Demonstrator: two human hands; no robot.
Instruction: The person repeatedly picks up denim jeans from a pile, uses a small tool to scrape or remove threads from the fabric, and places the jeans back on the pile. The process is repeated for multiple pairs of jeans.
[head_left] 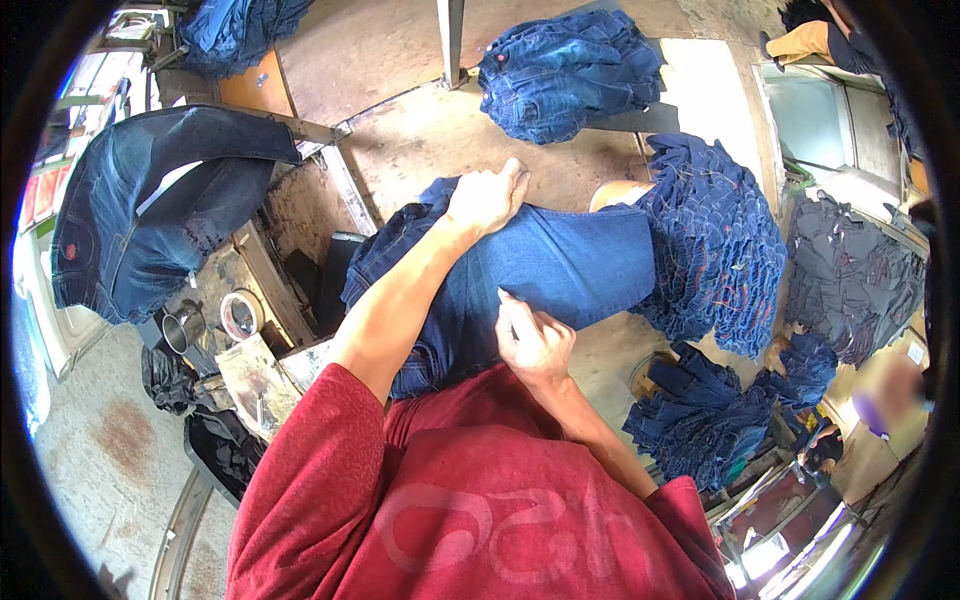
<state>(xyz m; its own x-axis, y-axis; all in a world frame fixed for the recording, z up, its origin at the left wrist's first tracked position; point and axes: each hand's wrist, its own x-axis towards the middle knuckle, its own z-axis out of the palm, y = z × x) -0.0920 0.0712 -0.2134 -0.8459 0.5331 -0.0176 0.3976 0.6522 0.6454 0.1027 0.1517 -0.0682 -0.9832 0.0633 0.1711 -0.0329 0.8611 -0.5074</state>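
One jeans leg (590,262), best kept taut
Left hand (487,203) at eleven o'clock, grip unclear; right hand (537,342) pinching at six.

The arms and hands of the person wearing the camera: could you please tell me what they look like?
The left hand and right hand are bare, with no gloves or wristbands visible. The forearms are uncovered too. Short, loose, deep-red sleeves cover the upper arms, matching the shirt, which has a large, pale print.
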